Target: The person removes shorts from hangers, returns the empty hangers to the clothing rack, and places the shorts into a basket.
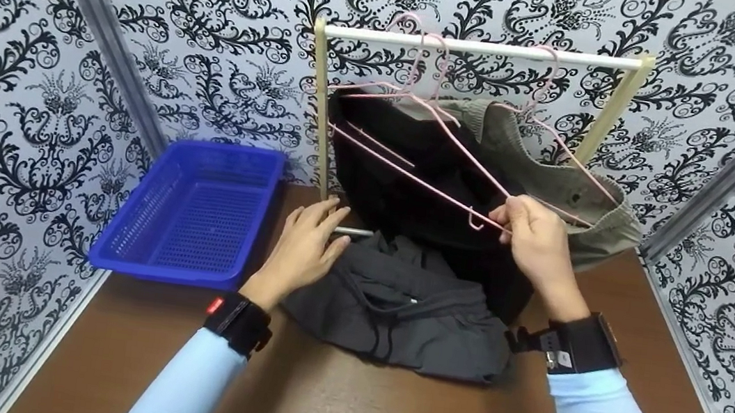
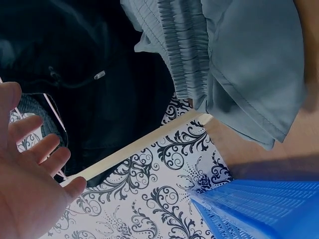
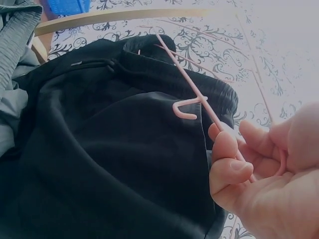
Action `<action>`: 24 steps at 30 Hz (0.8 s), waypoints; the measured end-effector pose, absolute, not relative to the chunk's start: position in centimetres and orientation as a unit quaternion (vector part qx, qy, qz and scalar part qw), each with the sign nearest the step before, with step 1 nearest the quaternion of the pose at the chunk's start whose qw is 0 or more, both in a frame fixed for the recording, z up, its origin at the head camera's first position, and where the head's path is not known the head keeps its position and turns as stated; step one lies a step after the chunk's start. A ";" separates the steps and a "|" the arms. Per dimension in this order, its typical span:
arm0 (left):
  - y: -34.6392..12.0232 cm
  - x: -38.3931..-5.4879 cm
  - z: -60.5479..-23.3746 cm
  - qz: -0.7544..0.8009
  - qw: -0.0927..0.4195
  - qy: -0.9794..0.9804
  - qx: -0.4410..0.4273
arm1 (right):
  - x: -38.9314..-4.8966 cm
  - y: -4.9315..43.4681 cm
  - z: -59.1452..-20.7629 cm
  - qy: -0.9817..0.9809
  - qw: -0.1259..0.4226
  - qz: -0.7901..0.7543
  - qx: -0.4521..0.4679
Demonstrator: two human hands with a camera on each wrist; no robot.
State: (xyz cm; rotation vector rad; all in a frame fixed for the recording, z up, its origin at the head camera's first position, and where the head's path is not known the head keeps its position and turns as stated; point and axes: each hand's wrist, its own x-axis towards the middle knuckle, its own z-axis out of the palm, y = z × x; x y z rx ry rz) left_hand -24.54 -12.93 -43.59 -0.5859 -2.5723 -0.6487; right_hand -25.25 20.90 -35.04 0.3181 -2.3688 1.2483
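Observation:
My right hand point(image 1: 535, 238) grips one lower corner of a pink clothes hanger point(image 1: 413, 176), and in the right wrist view its fingers curl round the thin wire. This hanger carries no garment that I can make out. Behind it, a black garment point(image 1: 372, 172) hangs from the rack, its waistband visible in the right wrist view. Dark grey shorts point(image 1: 423, 325) with a drawstring lie on the table below. My left hand point(image 1: 303, 244), fingers spread, hovers beside the rack's left post and holds nothing. In the left wrist view the shorts point(image 2: 254, 64) show their gathered waistband.
A blue plastic basket point(image 1: 173, 274) stands on the left of the brown table point(image 1: 343, 407). The clothes rack has a white rod point(image 1: 485, 48) and wooden posts. Olive-grey shorts point(image 1: 605, 239) hang on another pink hanger at the right. Patterned walls surround the table.

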 end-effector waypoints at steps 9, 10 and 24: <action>-12.9 -24.6 -44.1 -0.233 0.201 -0.928 -0.208 | -25.4 20.5 -35.0 -0.862 0.201 0.453 0.110; -12.9 -24.6 -44.1 -0.234 0.200 -0.928 -0.208 | -25.4 20.5 -35.0 -0.863 0.199 0.452 0.109; -12.6 -24.3 -44.5 -0.240 0.199 -0.928 -0.202 | -25.4 20.4 -35.4 -0.867 0.167 0.456 0.113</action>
